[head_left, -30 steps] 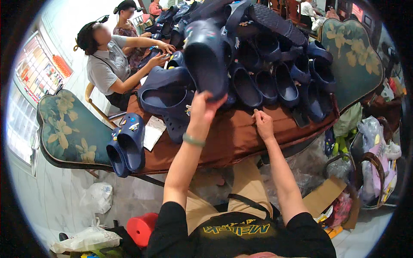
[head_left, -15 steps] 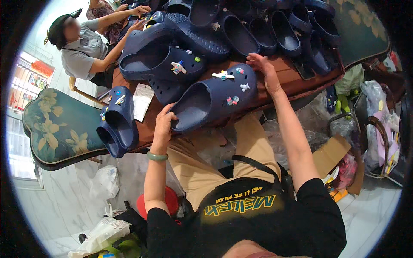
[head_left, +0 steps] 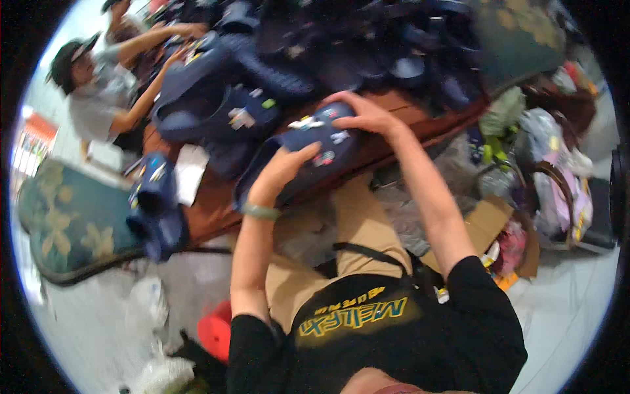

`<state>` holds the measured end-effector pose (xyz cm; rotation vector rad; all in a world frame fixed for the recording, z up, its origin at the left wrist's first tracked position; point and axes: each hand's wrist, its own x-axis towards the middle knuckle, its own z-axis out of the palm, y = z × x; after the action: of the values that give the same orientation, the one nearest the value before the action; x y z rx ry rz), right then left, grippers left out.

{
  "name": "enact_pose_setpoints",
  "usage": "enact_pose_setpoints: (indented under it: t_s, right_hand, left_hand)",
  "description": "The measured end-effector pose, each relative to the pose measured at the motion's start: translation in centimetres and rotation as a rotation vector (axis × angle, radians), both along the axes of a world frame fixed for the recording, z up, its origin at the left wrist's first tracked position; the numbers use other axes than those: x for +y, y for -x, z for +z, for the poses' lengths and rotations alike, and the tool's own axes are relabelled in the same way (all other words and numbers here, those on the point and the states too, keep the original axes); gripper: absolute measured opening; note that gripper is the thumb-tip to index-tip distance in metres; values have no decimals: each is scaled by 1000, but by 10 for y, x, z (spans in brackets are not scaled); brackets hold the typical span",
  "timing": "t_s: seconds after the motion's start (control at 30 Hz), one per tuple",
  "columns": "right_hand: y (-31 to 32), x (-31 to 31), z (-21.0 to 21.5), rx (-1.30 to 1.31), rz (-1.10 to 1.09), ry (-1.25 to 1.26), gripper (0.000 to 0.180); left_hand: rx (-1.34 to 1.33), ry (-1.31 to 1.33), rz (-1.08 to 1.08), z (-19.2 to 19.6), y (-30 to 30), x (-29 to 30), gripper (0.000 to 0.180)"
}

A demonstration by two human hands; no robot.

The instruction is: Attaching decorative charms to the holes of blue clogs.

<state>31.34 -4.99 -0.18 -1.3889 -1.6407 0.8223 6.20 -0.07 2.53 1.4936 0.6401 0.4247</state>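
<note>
A navy clog (head_left: 297, 139) with small charms on its toe lies at the table's near edge in front of me. My left hand (head_left: 281, 173) grips it at the opening, thumb over the upper; its other fingers are mostly hidden. Around the toe curls my right hand (head_left: 369, 117), with the thumb on top next to the charms. Just beyond, a larger-looking navy clog (head_left: 190, 105) with charms rests on the table. A smaller charmed navy pair of clogs (head_left: 165, 230) sits at the table's left corner, beside a white paper or packet (head_left: 191, 172). Motion blurs the picture.
Many navy clogs (head_left: 407, 65) crowd the far side of the brown-covered table (head_left: 216, 220). Flowered green chair backs stand left (head_left: 72, 226) and far right (head_left: 518, 33). A co-worker (head_left: 98, 98) works at the far left. Bags and cardboard (head_left: 482, 226) lie right; something red (head_left: 215, 331) stands lower left.
My left hand has gone from the clog's heel edge onto its upper. My right hand has closed in around the toe. The clog has turned slightly, and the whole view has shifted.
</note>
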Motion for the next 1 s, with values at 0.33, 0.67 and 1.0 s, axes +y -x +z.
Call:
enact_pose_setpoints:
  t_s: [0.33, 0.67, 1.0]
  right_hand:
    - [23, 5, -11, -215, -160, -195, 31]
    - [47, 38, 8, -588, -279, -7, 30]
    - [66, 28, 19, -623, 151, -311, 37]
  left_hand:
    - [-152, 234, 6, -33, 2, 7, 33]
    - [-185, 225, -24, -25, 5, 7, 37]
    - [-168, 241, -32, -15, 9, -1, 36]
